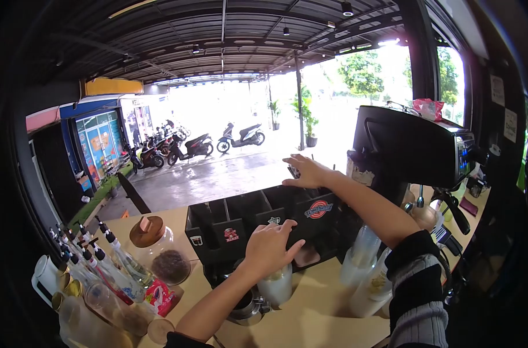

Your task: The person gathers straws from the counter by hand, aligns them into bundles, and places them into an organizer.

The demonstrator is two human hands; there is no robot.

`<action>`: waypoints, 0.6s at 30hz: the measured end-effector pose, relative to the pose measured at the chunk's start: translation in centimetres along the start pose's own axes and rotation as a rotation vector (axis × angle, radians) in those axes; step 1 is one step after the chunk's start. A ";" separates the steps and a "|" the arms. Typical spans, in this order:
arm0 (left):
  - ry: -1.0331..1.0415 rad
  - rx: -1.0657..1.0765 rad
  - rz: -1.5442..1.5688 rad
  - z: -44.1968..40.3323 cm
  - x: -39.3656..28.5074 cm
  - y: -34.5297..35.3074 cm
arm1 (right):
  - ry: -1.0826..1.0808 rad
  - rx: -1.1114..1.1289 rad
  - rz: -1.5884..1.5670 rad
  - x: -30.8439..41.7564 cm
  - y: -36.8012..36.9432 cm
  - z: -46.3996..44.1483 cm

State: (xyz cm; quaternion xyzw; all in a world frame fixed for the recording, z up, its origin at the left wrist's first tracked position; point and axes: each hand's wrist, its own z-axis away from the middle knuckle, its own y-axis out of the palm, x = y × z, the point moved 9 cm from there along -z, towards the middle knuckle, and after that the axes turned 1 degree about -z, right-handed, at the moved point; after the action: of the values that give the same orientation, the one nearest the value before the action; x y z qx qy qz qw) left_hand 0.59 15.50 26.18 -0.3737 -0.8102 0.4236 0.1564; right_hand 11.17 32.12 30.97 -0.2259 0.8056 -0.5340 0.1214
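My left hand [271, 248] is in front of a black compartment organizer [249, 235] with stickers on its face. Its fingers are stretched out with the thumb apart, and I see nothing held. Below it stands a whitish translucent container [277, 287], partly covered by the hand. Beyond the organizer's upper right part reaches my right hand [310, 173], fingers spread. Under those fingers shows a small dark object, too unclear to name; whether they touch it I cannot tell. A metal pitcher [249, 307] sits by my left forearm.
Several pump bottles [122, 255] crowd the left side, beside a glass jar [170, 261] with a wooden lid. Stacked plastic cups [361, 255] stand on the right. A black coffee machine [412, 145] rises at the far right. Motorbikes [188, 148] are parked outside.
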 end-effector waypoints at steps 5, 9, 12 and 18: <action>-0.027 0.015 -0.016 -0.1 0.1 0.2 | 0.048 0.071 0.145 0.5 -1.1 0.7; -0.027 0.015 0.000 0.3 -0.1 0.1 | 0.356 -0.034 0.164 -1.1 -3.9 1.9; -0.027 0.003 0.003 0.1 -0.2 -0.2 | 0.553 0.037 0.040 -3.3 -2.9 2.5; -0.064 0.024 -0.010 0.2 0.1 0.0 | 0.428 0.002 -0.057 -1.3 -3.2 1.2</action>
State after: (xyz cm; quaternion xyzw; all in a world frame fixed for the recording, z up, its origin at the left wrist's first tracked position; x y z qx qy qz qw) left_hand 0.45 15.48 26.06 -0.3539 -0.8116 0.4443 0.1368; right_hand 13.57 30.69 33.37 -0.1300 0.8058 -0.5739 -0.0673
